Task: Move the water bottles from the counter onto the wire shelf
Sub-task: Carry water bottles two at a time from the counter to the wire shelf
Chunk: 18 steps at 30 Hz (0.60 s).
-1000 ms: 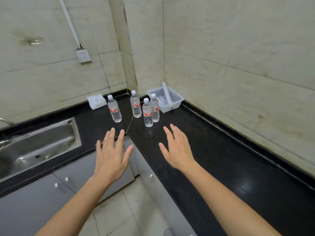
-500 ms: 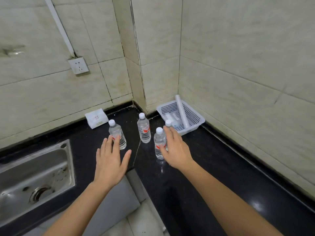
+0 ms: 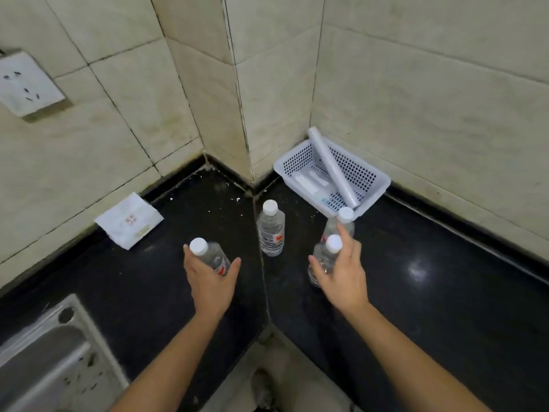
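Note:
Several clear water bottles with white caps and red labels stand on the black counter (image 3: 445,292) near the corner. My left hand (image 3: 209,282) wraps around the leftmost bottle (image 3: 211,256), thumb on its right side and fingers on its left. My right hand (image 3: 344,278) grips the front right bottle (image 3: 323,257) below its cap. Just behind that hand stands another bottle (image 3: 338,223). The middle bottle (image 3: 270,230) stands alone on the counter seam, untouched. No wire shelf is in view.
A white perforated basket (image 3: 374,176) with a plastic roll sits in the right corner behind the bottles. A white tissue packet (image 3: 129,223) lies by the left wall. The steel sink (image 3: 44,361) is at lower left, and a wall socket (image 3: 25,84) at upper left.
I have come closer to the corner. Both hands went from hovering open short of the bottles to closing around one bottle each.

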Motion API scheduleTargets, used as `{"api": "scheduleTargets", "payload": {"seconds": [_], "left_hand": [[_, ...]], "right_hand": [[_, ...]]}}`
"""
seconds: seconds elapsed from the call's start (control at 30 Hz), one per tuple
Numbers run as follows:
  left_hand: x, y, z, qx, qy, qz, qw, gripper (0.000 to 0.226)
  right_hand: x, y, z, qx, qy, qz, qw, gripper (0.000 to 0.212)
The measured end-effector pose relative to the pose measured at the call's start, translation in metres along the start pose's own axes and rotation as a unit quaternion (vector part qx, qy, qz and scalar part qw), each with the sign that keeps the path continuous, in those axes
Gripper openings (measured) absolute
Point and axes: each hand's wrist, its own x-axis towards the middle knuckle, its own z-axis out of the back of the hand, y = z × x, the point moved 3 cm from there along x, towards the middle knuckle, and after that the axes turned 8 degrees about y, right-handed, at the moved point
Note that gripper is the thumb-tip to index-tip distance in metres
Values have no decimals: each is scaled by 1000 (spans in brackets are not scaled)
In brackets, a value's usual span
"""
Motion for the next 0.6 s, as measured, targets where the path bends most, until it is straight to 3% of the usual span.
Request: {"api": "scheduleTargets", "payload": {"seconds": [0.17,0.27,0.37,0.47,0.6], "left_hand": [[32,16,-8,10,-25,-39,999,84],[41,15,-10,23,-11,-71,997,68],[38,9,-17,65,45,-126,989,67],[18,6,-32,152,128,-232,952,69],[-13,4,-50,245,214,-362,874,69]], "right_hand": [[-1,-5,-20,0,-19,-110,994,77],[0,-5,-22,4,-38,-120,992,77],[-1,-5,-24,-5,-49,-125,991,78],[-6,-5,-25,-8,-41,-112,993,80],[-20,-10,-19,-2,-11,-102,995,77]]}}
